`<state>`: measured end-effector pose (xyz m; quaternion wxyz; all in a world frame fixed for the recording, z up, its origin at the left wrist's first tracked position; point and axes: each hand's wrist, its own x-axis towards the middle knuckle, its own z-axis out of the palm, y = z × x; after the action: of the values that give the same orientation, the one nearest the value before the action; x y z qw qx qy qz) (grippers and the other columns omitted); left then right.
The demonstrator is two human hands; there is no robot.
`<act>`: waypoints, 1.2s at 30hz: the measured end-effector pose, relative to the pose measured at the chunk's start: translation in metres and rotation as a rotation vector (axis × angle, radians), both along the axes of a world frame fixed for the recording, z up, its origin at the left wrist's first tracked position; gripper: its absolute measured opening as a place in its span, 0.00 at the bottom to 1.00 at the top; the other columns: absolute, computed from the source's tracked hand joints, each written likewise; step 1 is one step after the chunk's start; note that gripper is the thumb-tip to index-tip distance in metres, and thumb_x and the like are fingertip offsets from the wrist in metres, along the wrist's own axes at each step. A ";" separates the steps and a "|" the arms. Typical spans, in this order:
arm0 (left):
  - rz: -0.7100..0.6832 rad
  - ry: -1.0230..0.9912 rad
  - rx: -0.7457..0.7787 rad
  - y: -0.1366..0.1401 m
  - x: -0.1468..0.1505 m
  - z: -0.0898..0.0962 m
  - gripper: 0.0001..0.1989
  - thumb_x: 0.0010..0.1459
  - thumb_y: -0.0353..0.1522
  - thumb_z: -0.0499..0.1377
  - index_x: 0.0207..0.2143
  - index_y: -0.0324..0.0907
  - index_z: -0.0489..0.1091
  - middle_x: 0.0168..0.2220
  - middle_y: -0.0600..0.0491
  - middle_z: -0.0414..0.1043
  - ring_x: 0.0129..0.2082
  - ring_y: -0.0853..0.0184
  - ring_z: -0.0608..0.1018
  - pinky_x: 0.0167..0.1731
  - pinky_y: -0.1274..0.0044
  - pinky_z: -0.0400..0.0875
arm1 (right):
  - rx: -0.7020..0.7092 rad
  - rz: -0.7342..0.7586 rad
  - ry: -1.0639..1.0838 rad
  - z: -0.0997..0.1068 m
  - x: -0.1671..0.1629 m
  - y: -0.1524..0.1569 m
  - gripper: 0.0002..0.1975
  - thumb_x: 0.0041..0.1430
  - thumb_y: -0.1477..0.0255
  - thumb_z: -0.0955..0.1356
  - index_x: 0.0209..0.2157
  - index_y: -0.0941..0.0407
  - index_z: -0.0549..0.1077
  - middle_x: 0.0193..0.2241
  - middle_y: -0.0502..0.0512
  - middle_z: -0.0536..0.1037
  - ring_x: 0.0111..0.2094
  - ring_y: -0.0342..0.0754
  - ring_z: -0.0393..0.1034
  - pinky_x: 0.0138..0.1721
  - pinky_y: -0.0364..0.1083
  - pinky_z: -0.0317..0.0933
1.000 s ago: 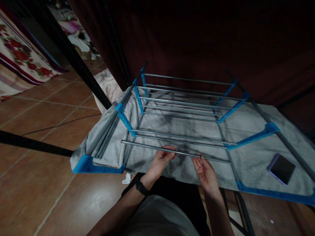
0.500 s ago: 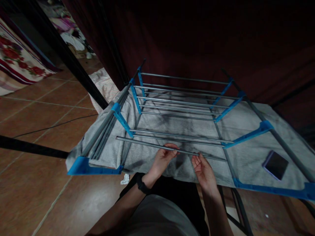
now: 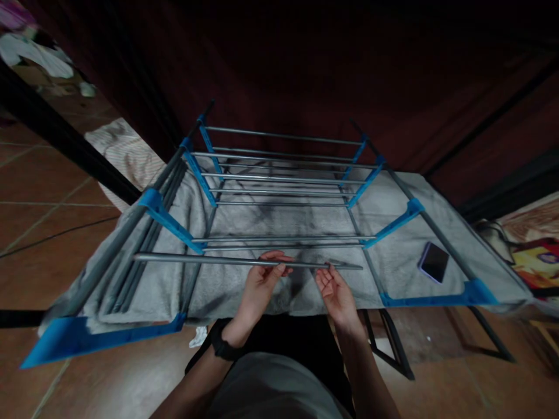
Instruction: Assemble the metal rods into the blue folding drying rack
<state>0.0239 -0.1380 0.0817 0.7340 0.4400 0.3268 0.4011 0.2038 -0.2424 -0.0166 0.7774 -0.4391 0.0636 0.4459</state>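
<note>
A thin grey metal rod (image 3: 209, 260) lies across in front of me, close above the grey cloth. My left hand (image 3: 263, 285) pinches it near its middle, thumb on the near side. Further right, my right hand (image 3: 337, 294) has thumb and fingertips closed on the same rod, palm partly turned up. Behind the rod stands a partly assembled rack with blue plastic brackets (image 3: 172, 224) and grey crossbars (image 3: 279, 180). Several loose-looking parallel tubes (image 3: 142, 250) run along its left side.
Under the rack a grey fleece cloth (image 3: 279, 218) covers the table. A phone (image 3: 434, 262) lies at the right inside the frame. A dark red curtain (image 3: 283, 70) hangs behind. A striped cloth (image 3: 124, 157) and a cable (image 3: 65, 233) are at the left, over the tiled floor.
My view has swung to the right, so the rack appears further left. The rod looks more level than before, and both hands keep their hold on it.
</note>
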 end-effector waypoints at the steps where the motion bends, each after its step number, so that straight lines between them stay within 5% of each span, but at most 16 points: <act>1: 0.015 0.004 0.015 0.002 -0.002 0.001 0.18 0.54 0.39 0.75 0.44 0.43 0.78 0.41 0.49 0.84 0.35 0.63 0.83 0.43 0.70 0.75 | -0.008 -0.011 0.010 -0.001 0.002 -0.001 0.09 0.57 0.66 0.79 0.34 0.51 0.77 0.33 0.49 0.83 0.38 0.47 0.81 0.49 0.48 0.78; 15: 0.132 0.057 0.182 0.009 -0.014 0.015 0.20 0.56 0.43 0.74 0.47 0.45 0.77 0.39 0.52 0.83 0.32 0.66 0.81 0.40 0.73 0.77 | 0.025 -0.048 0.074 0.003 0.008 0.001 0.07 0.57 0.71 0.78 0.34 0.52 0.78 0.32 0.48 0.82 0.36 0.44 0.81 0.47 0.44 0.78; 28: 0.000 0.069 0.141 0.001 -0.003 0.008 0.20 0.56 0.38 0.73 0.49 0.46 0.74 0.41 0.51 0.83 0.33 0.65 0.83 0.40 0.73 0.77 | 0.101 -0.013 0.168 0.012 -0.019 0.011 0.05 0.59 0.75 0.76 0.33 0.52 0.79 0.31 0.48 0.82 0.35 0.43 0.80 0.45 0.42 0.78; 36: 0.027 0.100 0.199 0.003 -0.004 0.008 0.20 0.60 0.38 0.70 0.51 0.46 0.71 0.41 0.52 0.83 0.31 0.67 0.82 0.38 0.74 0.77 | 0.046 0.147 0.065 0.012 -0.024 0.007 0.09 0.56 0.66 0.79 0.33 0.53 0.79 0.34 0.53 0.84 0.35 0.46 0.80 0.39 0.45 0.77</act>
<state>0.0198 -0.1347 0.0893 0.6640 0.5257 0.3275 0.4188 0.1802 -0.2350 -0.0046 0.7501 -0.4098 0.0459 0.5170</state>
